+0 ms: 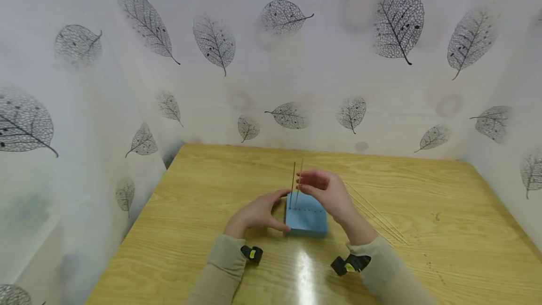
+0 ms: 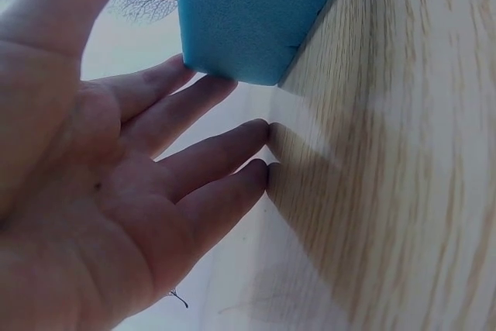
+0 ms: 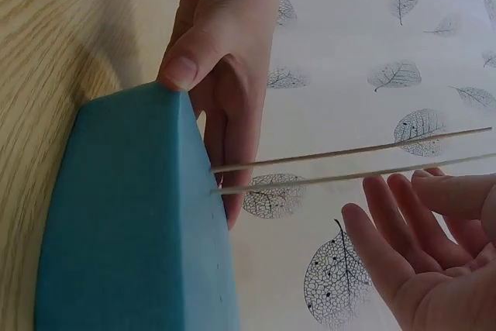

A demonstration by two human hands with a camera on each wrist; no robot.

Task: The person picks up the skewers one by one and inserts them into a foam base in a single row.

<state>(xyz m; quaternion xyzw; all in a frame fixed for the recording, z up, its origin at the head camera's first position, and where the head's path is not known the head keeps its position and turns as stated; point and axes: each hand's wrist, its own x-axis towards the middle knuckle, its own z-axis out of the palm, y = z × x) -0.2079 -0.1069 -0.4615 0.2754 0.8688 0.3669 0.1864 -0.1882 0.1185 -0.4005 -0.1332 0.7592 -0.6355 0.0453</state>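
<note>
A blue foam block (image 1: 306, 224) lies on the table with a row of small holes across its top. Two thin sticks rise from its left end: a darker stick (image 1: 293, 178) and a paler stick (image 1: 302, 166). My left hand (image 1: 259, 212) grips the block's left side, thumb at the near corner and fingers at the far one. In the left wrist view, two fingertips touch the foam (image 2: 240, 21) and two touch the tabletop. My right hand (image 3: 434, 246) is beside the paler stick, fingers loosely bent and spread, with no visible pinch on it.
Several loose pale sticks (image 1: 374, 211) lie on the wooden table (image 1: 444, 211), right of the block and partly behind the right forearm. A leaf-patterned curtain (image 1: 322, 69) hangs behind the table and along its sides. Each wrist carries a black strapped camera (image 1: 350, 264).
</note>
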